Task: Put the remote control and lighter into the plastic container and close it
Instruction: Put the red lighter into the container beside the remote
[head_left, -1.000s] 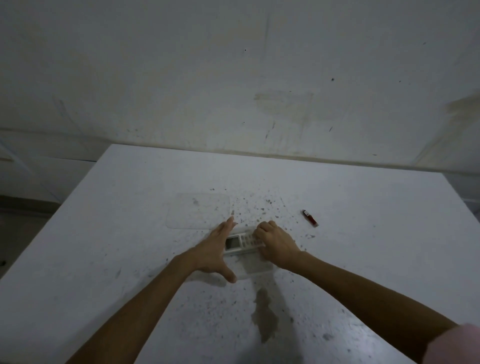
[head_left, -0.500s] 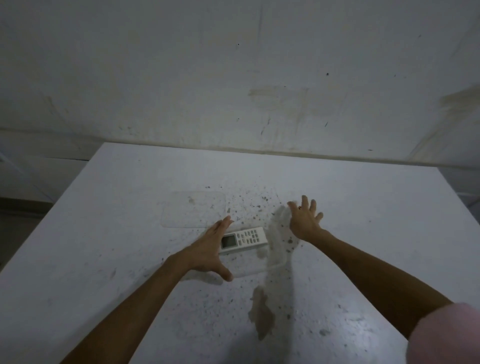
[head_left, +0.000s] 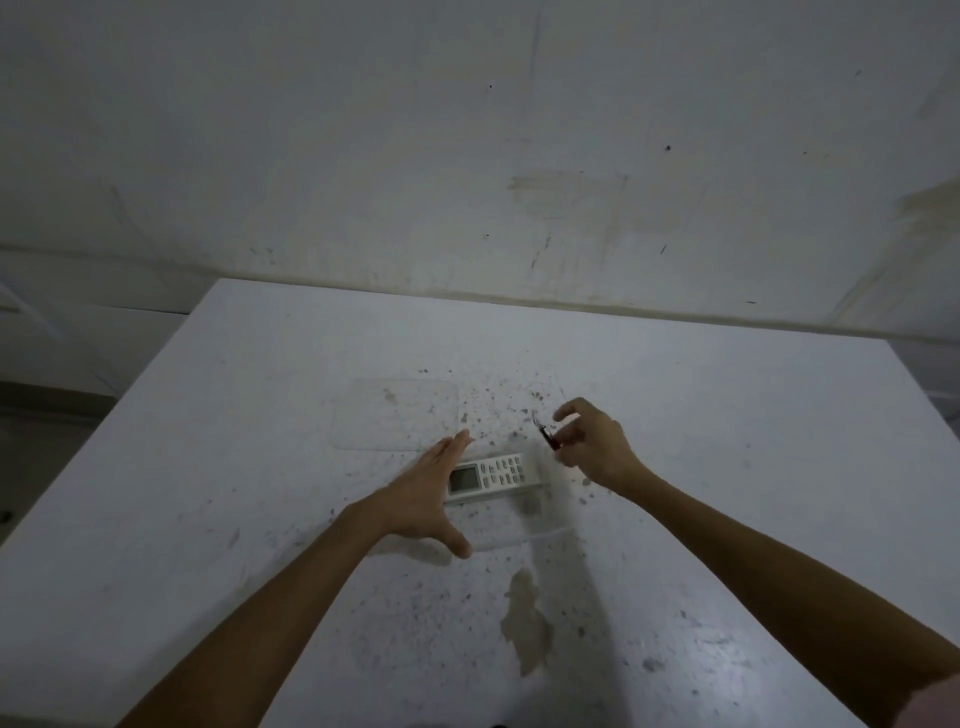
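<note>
A: Where is the remote control (head_left: 493, 477)?

B: It lies flat inside the clear plastic container (head_left: 550, 532), screen toward the left, buttons toward the right. The container sits on the white table (head_left: 727, 441), and its walls are so clear that only faint edges show.

A: And the lighter (head_left: 549, 437)?

B: The right hand (head_left: 592, 447) has it. The thumb and fingertips pinch the small dark red lighter, which sticks out toward the left, just above the far right end of the remote. The other fingers curl loosely, the forefinger raised.

A: What is the left hand (head_left: 428, 496) doing?

B: It is spread wide and holds nothing. The fingers lie straight along the left end of the container, pointing away from the person, and the thumb stretches out toward the near side. The palm seems pressed against the container's left wall.

A: Where is the lid (head_left: 397, 413)?

B: A clear flat lid lies on the table beyond the left hand, apart from the container. Dark specks are scattered over the table near it, and a brownish stain (head_left: 527, 621) marks the surface nearer the person. Both forearms reach in from the bottom edge.
</note>
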